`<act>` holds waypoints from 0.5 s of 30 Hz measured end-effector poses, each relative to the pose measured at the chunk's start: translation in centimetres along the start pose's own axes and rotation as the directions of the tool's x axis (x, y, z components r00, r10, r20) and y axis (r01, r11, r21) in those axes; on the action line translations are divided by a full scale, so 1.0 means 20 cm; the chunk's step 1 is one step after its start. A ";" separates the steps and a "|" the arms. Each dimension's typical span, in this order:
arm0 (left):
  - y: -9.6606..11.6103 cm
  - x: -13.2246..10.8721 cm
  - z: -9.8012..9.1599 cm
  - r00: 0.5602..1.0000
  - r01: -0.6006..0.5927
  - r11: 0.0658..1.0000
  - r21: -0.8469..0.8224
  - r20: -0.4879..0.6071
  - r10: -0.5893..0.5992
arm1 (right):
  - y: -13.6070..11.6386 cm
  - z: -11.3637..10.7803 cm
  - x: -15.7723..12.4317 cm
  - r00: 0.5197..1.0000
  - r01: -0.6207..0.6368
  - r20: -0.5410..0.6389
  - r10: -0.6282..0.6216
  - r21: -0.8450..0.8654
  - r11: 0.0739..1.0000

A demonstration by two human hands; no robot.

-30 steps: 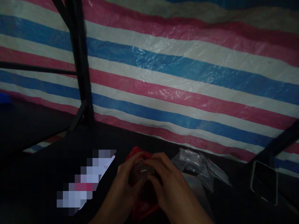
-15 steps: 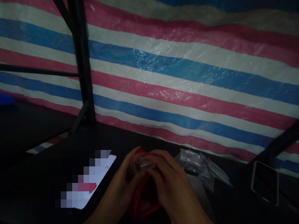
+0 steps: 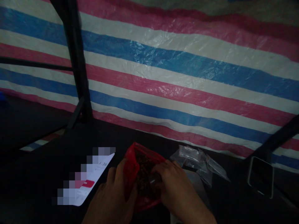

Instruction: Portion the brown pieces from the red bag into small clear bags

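Observation:
A red plastic bag (image 3: 131, 161) stands with its mouth wide, and loose brown, dried-looking bits (image 3: 143, 166) show inside. My left hand (image 3: 112, 189) grips the bag's left side, its thumb at the near rim. Inside the mouth, on the right, my right hand (image 3: 171, 180) is closed around a small clear plastic bag (image 3: 154, 180), pressed against the brown bits. The fingertips and much of the small bag are hidden in shadow. Under my right forearm lies a flat greyish plate-like thing (image 3: 196, 183), partly covered.
Several clear plastic bags (image 3: 193, 158) lie behind my right hand. A dark-screened phone (image 3: 261, 177) rests at the right; a lit phone (image 3: 91, 186), partly blurred out, lies at the left. A striped tarp (image 3: 163, 77) hangs behind the black table (image 3: 112, 133), with a dark post (image 3: 78, 62) at left.
Both hands were together over the red bag, holding the small clear bag. They have parted: the left now holds the red bag's side, and the right has lowered the clear bag into it.

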State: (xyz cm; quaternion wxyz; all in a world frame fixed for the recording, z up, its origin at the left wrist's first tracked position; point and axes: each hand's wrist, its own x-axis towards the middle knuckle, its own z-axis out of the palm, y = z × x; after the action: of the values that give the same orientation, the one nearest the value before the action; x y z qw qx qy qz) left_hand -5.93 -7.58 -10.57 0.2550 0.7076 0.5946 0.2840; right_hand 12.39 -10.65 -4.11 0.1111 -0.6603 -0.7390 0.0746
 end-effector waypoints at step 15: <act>-0.08 0.11 -0.05 0.996 0.086 0.779 -0.621 0.035 -0.082 | -0.06 0.23 0.06 0.991 -0.097 -0.041 0.126 0.420 0.902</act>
State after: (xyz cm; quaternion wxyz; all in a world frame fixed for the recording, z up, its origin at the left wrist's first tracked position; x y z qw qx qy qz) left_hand -7.37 -5.23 -10.80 0.4878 0.5577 0.4981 0.4504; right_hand 9.93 -9.42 -8.22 0.2698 -0.6647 -0.6628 0.2144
